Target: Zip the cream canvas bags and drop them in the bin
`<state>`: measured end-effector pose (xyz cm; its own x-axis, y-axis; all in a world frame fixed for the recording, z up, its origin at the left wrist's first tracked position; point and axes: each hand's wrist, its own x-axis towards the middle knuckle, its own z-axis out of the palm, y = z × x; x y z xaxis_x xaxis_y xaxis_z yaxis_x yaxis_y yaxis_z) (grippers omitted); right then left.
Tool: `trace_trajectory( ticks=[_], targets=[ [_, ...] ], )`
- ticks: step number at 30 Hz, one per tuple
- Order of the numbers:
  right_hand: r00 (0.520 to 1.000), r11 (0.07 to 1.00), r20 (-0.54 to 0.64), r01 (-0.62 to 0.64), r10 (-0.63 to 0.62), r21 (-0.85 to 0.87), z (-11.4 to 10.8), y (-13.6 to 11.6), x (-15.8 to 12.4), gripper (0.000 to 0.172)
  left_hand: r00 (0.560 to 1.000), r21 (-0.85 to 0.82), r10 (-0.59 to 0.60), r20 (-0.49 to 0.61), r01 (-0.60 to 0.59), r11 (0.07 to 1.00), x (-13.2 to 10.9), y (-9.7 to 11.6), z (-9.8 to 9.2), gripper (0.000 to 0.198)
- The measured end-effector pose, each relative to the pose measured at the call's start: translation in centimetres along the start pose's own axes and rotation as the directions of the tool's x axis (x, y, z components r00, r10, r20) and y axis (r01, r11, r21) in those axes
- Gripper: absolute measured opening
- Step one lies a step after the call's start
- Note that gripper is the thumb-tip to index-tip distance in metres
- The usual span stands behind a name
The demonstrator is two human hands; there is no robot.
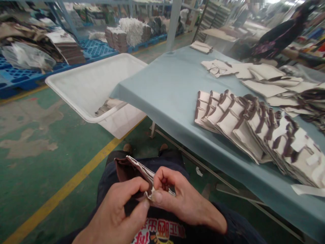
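Table [157,81], wrapped in smooth pale blue, fills the right of the view, its near edge slanting past the person's right side, probably so that what lies on it can be reached easily. A white bin [76,86] stands at the table's left corner, which juts over the bin's rim; that closeness perhaps keeps it handy too.

Along the near edge, toward the right, runs a long fanned row [228,115] of cream-and-brown pieces, each overlapping the next, perhaps so that one can be lifted without disturbing the others. Behind it, toward the far right edge, a looser spread [266,78] of similar pieces lies in no clear order. A small bundle [201,47] rests by the far edge, and a few bin pieces [109,105] lie inside the bin on the side by the table.

Smaller again is one folded piece [124,171], brown and white, held tilted over the lap [175,161], away from the table; this seems to bring its edge up close for fine handling. The left hand [116,203] pinches its near end between thumb and forefinger. Just beside, the right hand [175,195] pinches the same end with thumb and bent forefinger, other fingers curled inward. Such paired grips would likely steady the thin edge. Any finer detail between the fingertips is too small to tell.
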<state>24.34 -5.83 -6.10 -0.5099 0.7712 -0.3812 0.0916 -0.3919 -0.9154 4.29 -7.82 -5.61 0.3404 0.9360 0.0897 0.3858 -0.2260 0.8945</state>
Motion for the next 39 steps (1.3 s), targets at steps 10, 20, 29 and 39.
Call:
trace_trajectory(
  ticks=[10,20,29,39],
  targets=[
    [0.998,0.997,-0.046,0.044,-0.047,-0.058,0.0,2.4,-0.2,0.046,0.99,-0.092,-0.124,0.068,0.13,0.987,0.8,0.4,0.2,0.024],
    [0.981,0.96,-0.13,0.104,-0.141,-0.259,-0.2,1.4,0.1,0.031,0.981,-0.09,-0.173,0.086,0.18,0.979,1.2,-0.2,0.3,0.028],
    [0.874,0.85,-0.226,0.309,-0.431,-0.426,1.6,2.8,-1.2,0.014,0.966,-0.268,-0.223,0.133,0.252,0.93,0.1,-1.5,0.2,0.024],
    [0.705,0.589,-0.073,0.526,-0.705,-0.613,1.0,3.6,-0.9,0.017,0.997,-0.05,-0.012,0.081,0.017,0.999,0.7,-0.1,-0.2,0.023]
  ],
)
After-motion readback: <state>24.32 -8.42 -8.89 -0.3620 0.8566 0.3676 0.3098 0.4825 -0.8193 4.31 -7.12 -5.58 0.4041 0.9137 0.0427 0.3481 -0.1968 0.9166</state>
